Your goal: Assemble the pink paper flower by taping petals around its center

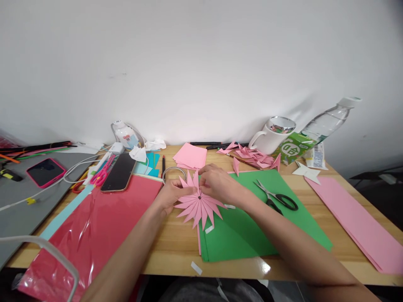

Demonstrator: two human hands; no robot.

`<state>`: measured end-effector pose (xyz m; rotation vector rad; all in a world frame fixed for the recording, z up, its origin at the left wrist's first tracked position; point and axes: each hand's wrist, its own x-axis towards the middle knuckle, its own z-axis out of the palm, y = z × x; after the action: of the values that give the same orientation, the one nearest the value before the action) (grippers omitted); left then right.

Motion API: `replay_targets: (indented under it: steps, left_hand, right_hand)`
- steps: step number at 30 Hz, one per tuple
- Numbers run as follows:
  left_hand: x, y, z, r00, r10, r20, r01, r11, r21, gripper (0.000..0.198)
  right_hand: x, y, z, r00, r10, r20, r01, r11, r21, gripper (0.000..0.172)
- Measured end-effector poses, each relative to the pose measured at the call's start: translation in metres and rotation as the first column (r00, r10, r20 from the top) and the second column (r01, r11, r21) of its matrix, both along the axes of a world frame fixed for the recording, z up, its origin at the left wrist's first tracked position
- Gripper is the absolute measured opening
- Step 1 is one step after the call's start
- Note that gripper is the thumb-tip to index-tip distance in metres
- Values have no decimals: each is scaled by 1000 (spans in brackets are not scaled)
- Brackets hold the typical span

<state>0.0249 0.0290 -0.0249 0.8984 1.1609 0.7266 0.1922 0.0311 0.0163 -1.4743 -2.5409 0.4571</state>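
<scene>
A pink paper flower (199, 205) of pointed folded petals lies at the middle of the wooden table (176, 247), partly over a green paper sheet (248, 235). My left hand (171, 195) grips its left side, thumb laid on the petals. My right hand (218, 182) is closed over its top right, fingertips pinching a petal near the dark centre. Both forearms come up from the bottom edge.
Black-handled scissors (277, 197) lie on the green sheet. Behind are a pink paper stack (190, 156), loose folded pink pieces (255, 157), a white mug (272, 134), a water bottle (327, 121). Left: red sheet (94, 226), phone (121, 172), pink scissors (102, 174). Right: pink sheets (355, 222).
</scene>
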Motion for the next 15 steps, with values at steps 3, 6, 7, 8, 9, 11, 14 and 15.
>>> replay_targets:
  steps: [3,6,7,8,9,11,14,15]
  left_hand:
    - [1,1,0,1000,0,-11,0,1000,12,27]
    - [1,1,0,999,17,-39,-17,1000,-1,28]
    - [1,1,0,999,17,-42,-17,1000,-7,29]
    - [1,1,0,999,14,-41,-15,1000,-14,30]
    - [1,1,0,999,8,-36,-8,1000,-20,30]
    - [1,2,-2,1000,-6,-23,6,1000,-30,31]
    - [1,2,-3,1000,-2,-26,1,1000,-25,31]
    - [0,2,-4,1000,2,-31,-3,1000,-23,30]
  right_hand:
    - [-2,0,-2,1000,10,10,-10,1000,1,14]
    - [-1,1,-3,1000,25,-9,-25,1000,-8,13]
    - [0,2,-3,999,26,-21,-26,1000,-11,13]
    - [1,3,-3,999,23,-35,-23,1000,-11,12]
    - [3,4,-3,999,19,-48,-19,1000,-7,13]
    - [6,5,-3,997,11,-72,-10,1000,9,13]
    - [9,6,-1,996,15,-92,-13,1000,25,13]
    - [9,5,0,996,14,-92,-12,1000,24,12]
